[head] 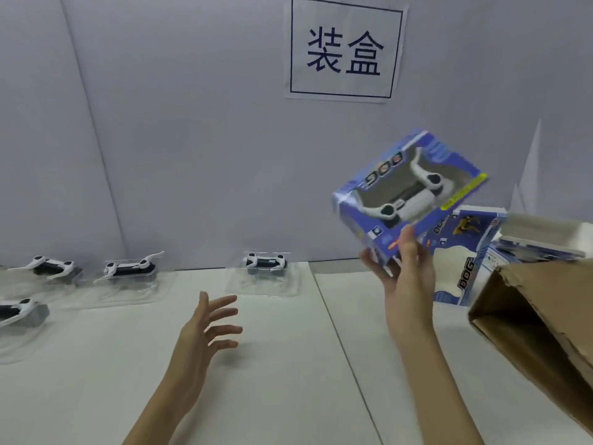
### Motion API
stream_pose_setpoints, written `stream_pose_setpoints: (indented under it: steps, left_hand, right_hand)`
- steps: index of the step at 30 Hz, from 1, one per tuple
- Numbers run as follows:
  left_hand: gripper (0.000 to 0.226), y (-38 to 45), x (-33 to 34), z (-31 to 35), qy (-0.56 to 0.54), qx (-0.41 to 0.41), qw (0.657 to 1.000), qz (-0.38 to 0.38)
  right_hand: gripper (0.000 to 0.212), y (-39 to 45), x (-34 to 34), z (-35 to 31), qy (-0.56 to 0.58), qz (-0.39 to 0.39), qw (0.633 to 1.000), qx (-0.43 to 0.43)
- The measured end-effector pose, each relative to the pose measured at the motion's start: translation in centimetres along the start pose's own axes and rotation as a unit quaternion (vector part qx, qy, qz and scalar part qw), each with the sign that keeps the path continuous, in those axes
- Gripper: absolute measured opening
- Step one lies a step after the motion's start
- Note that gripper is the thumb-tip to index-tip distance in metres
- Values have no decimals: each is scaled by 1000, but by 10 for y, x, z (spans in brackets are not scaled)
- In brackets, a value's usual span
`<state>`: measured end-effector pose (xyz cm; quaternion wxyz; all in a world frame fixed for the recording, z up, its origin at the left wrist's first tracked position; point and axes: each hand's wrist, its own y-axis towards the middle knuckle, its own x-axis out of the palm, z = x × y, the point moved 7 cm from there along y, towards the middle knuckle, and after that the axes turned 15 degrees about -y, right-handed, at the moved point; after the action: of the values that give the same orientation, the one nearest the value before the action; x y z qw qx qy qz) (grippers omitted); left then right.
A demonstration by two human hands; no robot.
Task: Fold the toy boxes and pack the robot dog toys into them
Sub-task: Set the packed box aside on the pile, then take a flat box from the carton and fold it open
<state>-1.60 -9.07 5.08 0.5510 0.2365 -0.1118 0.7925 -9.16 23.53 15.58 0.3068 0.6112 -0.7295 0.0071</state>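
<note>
- While the right hand [402, 268] holds it up above the counter [272, 364], the blue toy box [407, 191] tilts with its window side facing the camera; thumb and fingers pinch its lower corner.
- Through the window shows a white and black robot dog [414, 200] with its legs spread; the word "DOG" is printed on the frame beside it.
- Left hand [208, 329] hovers low over the counter, fingers spread and straight, holding nothing.
- Just behind the raised box, to the right, more blue boxes [459, 261] stand on the counter, touching a tilted brown carton [539, 322] with an open mouth.
- Along the far edge sit unpacked dogs in clear plastic trays: one near the middle [265, 262], two at the left [130, 268] [51, 266], and a fourth [19, 311] at the left border, partly cut off.
- On the grey wall hangs a paper sign [345, 49] with two large characters.
</note>
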Motion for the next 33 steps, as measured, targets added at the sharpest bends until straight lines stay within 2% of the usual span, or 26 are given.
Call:
stream_pose_setpoints:
  steps: [1,3,4,7,8,10,12,14,15,18,20,22,24,27,30,31,33]
  left_hand:
    - [63,1,1,-1,2,-1,1000,-2]
    - [63,2,3,-3,8,-3,1000,-7]
    - [63,3,3,-5,12,-4,1000,-11]
    - [63,3,4,-8,25,-5,999,-21]
    - [63,3,3,-8,31,-5,999,-23]
    - [63,5,1,-8,51,6,998,-21]
    - [60,6,-1,-8,83,35,996,-8]
    - [56,4,-1,-8,134,74,988,3]
    - [54,2,-1,-10,163,88,983,4]
    - [51,0,-1,-19,220,97,971,-12]
    - [49,1,-2,-23,240,95,966,-24]
    - [48,2,-2,-25,247,94,964,-30]
    - [48,3,-3,-25,244,92,965,-31]
    - [47,4,-2,-26,243,91,965,-34]
    - [45,3,0,-24,245,96,964,-35]
    - [44,3,-1,-24,249,99,963,-35]
    - [39,2,0,-23,262,105,959,-31]
  right_hand:
    - [78,5,-13,-6,21,41,998,-33]
    - [87,11,-31,-9,-28,85,994,-65]
    - [80,13,-36,-4,-75,94,991,-60]
    - [27,18,-37,24,-195,62,979,-6]
    - [16,18,-34,35,-222,42,974,11]
    - [16,14,-27,54,-280,6,959,33]
    - [16,7,-17,65,-361,-19,932,17]
    - [12,6,-5,71,-485,-30,873,-31]
    - [10,11,3,72,-558,-39,827,-52]
    - [16,39,25,73,-753,-80,650,-60]
    - [27,64,31,57,-835,-59,542,-80]
    - [37,88,28,36,-875,-15,474,-93]
    - [45,108,16,24,-899,14,433,-66]
    - [41,117,-3,25,-905,11,425,-7]
    - [41,106,-2,30,-899,33,433,-56]
    - [41,99,2,33,-888,35,450,-84]
    - [35,80,14,36,-841,28,517,-156]
